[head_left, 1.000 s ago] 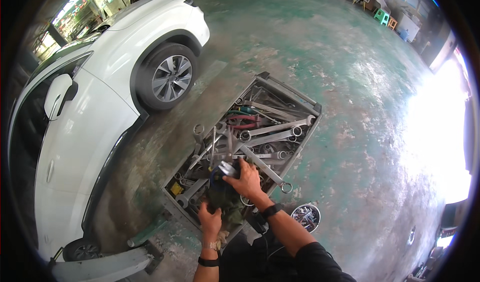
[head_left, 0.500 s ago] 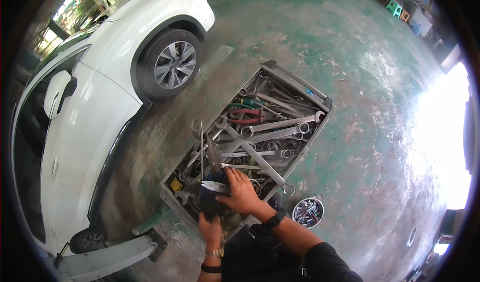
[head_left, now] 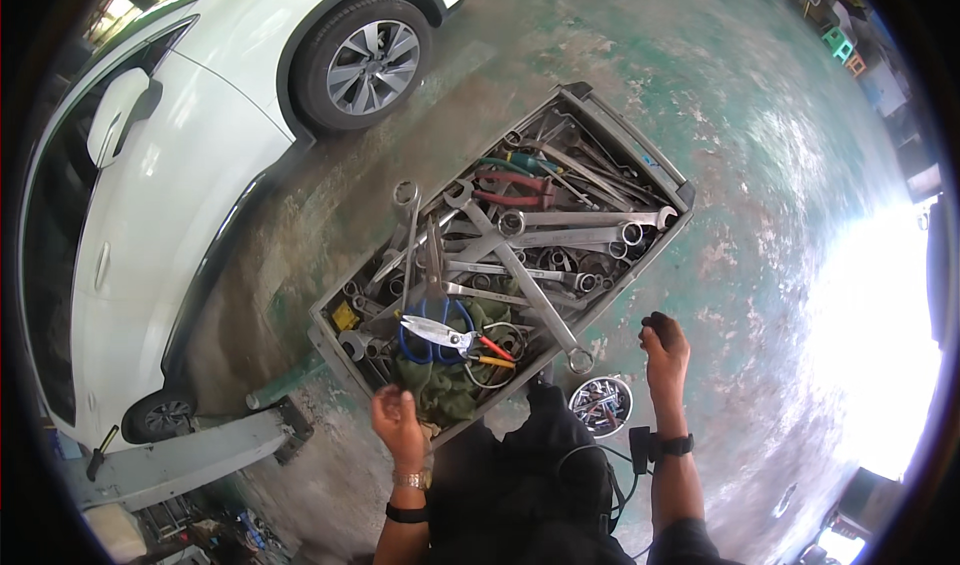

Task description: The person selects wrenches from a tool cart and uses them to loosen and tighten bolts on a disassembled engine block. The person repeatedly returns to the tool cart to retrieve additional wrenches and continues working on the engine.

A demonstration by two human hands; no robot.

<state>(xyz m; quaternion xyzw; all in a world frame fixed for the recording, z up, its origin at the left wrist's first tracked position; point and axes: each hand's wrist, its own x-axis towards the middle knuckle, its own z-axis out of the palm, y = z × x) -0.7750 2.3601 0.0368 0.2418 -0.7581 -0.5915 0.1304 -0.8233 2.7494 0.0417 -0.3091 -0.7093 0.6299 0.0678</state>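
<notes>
Tin snips [head_left: 438, 334], with tapered bare-metal blades plus 1 red and 1 yellow handle, lie over blue-handled shears [head_left: 434, 270] and crumpled green cloth [head_left: 440, 390] in the grey tool tray [head_left: 634, 145]. A long steel combination wrench [head_left: 520, 277] slants nearby. The left hand [head_left: 398, 427], grasping nothing, hovers beside the tray's near corner; the right hand [head_left: 666, 353], also released (fingers loosely bent), hangs above the scuffed green floor [head_left: 770, 195].

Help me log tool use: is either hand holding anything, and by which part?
Nothing is visibly held. The left hand is by the tool tray, and the right hand, loosely curled, is over the floor.
</notes>
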